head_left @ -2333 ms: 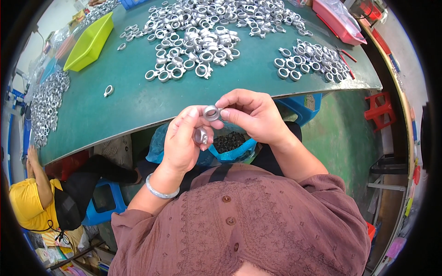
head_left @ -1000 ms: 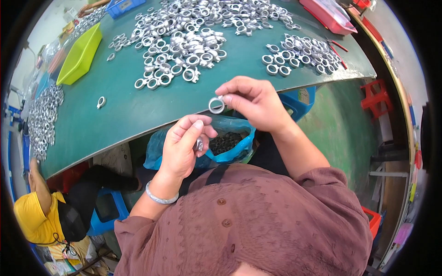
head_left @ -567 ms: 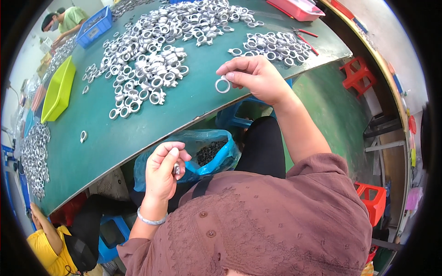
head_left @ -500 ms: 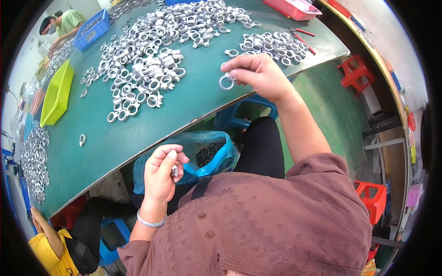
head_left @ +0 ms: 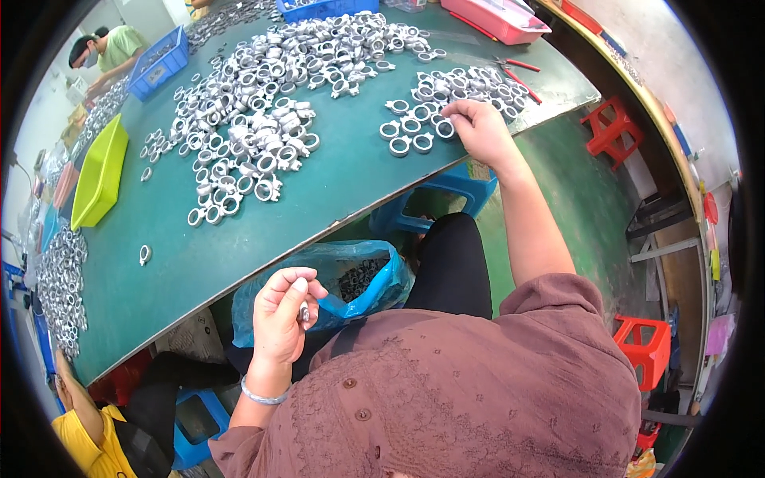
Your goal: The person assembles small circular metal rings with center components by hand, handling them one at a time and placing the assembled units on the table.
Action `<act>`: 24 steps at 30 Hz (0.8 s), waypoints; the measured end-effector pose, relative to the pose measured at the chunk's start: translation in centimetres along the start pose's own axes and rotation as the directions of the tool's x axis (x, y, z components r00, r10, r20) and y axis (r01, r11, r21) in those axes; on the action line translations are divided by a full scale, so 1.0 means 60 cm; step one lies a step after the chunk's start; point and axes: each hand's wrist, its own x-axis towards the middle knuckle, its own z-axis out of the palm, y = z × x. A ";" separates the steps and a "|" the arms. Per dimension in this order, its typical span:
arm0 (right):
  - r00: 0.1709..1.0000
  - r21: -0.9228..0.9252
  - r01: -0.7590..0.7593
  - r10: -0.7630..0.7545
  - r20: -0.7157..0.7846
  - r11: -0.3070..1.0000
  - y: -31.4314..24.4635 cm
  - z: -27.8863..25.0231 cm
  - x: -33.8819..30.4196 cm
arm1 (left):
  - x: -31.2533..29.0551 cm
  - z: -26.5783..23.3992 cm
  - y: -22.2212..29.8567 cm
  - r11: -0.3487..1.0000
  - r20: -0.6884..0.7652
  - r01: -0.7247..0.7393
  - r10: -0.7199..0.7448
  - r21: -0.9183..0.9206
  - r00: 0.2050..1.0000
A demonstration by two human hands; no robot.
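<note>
My right hand [head_left: 480, 134] reaches over the smaller pile of rings [head_left: 470, 86] near the table's right edge. Its thumb and fingers pinch at a silver metal ring with a small lug [head_left: 445, 127], beside several similar rings. Just in front of my body, my left hand [head_left: 279, 315] is raised and closed, wearing a pale bracelet at the wrist. A small dark metallic piece [head_left: 304, 311] shows between its fingers, mostly hidden. Below and beyond that hand, a blue plastic bag [head_left: 374, 296] holds many small dark pieces.
A large heap of silver rings [head_left: 263, 103] covers the middle of the green table [head_left: 319, 195]. Red-handled pliers [head_left: 522, 84], a pink tray [head_left: 510, 28], a yellow-green bin [head_left: 100, 175] and a blue crate [head_left: 159, 68] stand around. Two co-workers are at the left.
My right hand has moved right and slightly away, from holding a ring up in the air to the smaller pile's near edge. My left hand is almost unchanged.
</note>
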 end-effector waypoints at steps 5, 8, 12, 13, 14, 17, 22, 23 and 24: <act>0.984 -0.192 0.148 -0.164 -0.069 0.970 -0.001 0.004 -0.007 | -0.004 -0.004 -0.001 1.000 -0.019 0.003 -0.003 0.006 1.000; 0.980 -0.352 0.196 -0.194 0.043 0.915 -0.013 -0.002 -0.010 | -0.005 -0.008 -0.002 1.000 -0.022 0.005 -0.005 0.007 1.000; 0.953 -0.443 0.237 -0.297 -0.069 0.865 -0.050 0.010 -0.017 | -0.007 -0.010 -0.006 1.000 -0.031 0.017 -0.018 -0.020 0.999; 0.914 -0.400 0.313 -0.388 -0.118 0.861 -0.060 0.019 -0.014 | -0.006 -0.010 -0.007 1.000 -0.030 0.017 -0.018 -0.026 0.999; 0.902 -0.379 0.350 -0.418 -0.111 0.857 -0.081 0.026 -0.013 | -0.005 -0.008 -0.007 1.000 -0.037 0.013 -0.014 -0.029 0.999; 0.868 -0.116 0.495 -0.494 0.040 0.861 -0.143 0.077 -0.006 | -0.002 -0.006 -0.003 0.998 0.003 0.050 -0.050 -0.023 0.999; 0.772 -0.042 0.628 -0.614 0.163 0.777 -0.202 0.184 0.005 | -0.004 -0.004 0.007 0.999 -0.023 0.036 -0.037 -0.033 0.999; 0.799 -0.088 0.594 -0.572 0.186 0.800 -0.205 0.196 0.009 | -0.006 -0.004 0.010 0.999 -0.023 0.039 -0.040 -0.035 0.999; 0.796 -0.085 0.597 -0.576 0.184 0.798 -0.206 0.198 0.010 | -0.007 -0.005 0.013 0.999 -0.027 0.035 -0.036 -0.033 0.999</act>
